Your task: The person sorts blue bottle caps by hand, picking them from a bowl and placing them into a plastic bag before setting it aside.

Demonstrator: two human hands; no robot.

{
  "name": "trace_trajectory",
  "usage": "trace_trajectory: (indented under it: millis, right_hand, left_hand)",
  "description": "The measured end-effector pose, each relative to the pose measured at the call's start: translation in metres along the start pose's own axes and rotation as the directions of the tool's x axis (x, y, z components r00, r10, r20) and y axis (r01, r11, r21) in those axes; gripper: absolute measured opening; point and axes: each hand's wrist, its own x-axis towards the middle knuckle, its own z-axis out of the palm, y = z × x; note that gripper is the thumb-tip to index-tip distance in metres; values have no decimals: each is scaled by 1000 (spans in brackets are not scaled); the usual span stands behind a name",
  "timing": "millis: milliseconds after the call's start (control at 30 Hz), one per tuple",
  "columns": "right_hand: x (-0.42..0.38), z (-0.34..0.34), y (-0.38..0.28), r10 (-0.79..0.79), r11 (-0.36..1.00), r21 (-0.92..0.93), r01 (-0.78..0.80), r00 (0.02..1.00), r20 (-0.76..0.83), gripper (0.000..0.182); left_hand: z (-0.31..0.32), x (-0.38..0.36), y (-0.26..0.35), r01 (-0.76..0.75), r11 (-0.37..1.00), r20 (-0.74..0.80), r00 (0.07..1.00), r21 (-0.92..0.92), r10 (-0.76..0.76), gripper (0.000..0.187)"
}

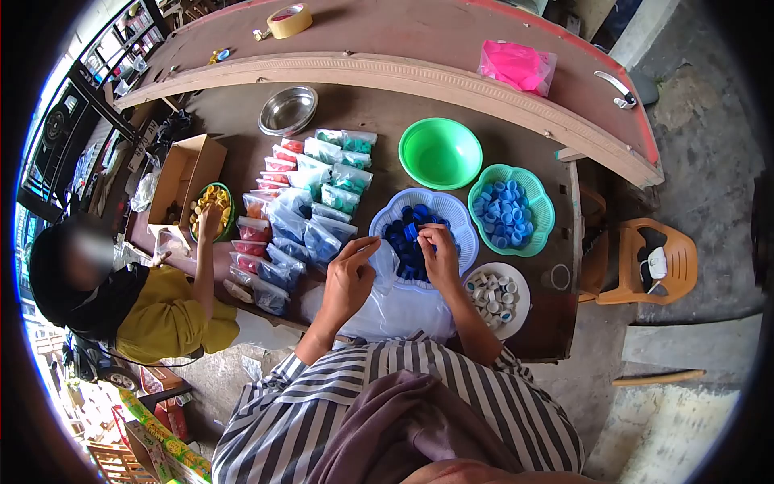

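Where the brown table [363, 109] bore a lavender basket [462, 232] and a number plate [142, 147] at left read legibly only as "AW", the left hand [348, 278], half curled, held a clear bag [385, 264], while the right hand [439, 254] pinched above the basket's dark blue caps [411, 262], its grip indiscernible.

Dark blue caps [403, 238] and a clear plastic bag [386, 263]
The round caps lie jumbled in a scalloped lavender basket [465, 242]; the limp, see-through bag hangs at its near-left rim.
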Motion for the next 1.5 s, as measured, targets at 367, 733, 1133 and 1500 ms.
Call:
trace_trajectory:
  millis: [367,733,1133,1500]
  right_hand:
    - [-16,4,-78,-251,947,-135,293,933,259,22]
    - [-66,30,-41,-151,985,134,112,931,332,75]
    - [-58,-7,-70,109,945,271,-183,958,265,14]
    - [-66,-27,-81,297,768,512,-384,923,246,22]
  left_hand:
    - [-7,-5,-10,-31,999,-42,999,-21,31,42]
    - [-24,-32,38,-29,984,-77,997,-176,15,35]
    - [-21,-29,-8,-206,954,75,971,-218,227,134]
    - [28,-59,-52,111,872,431,894,-477,122,86]
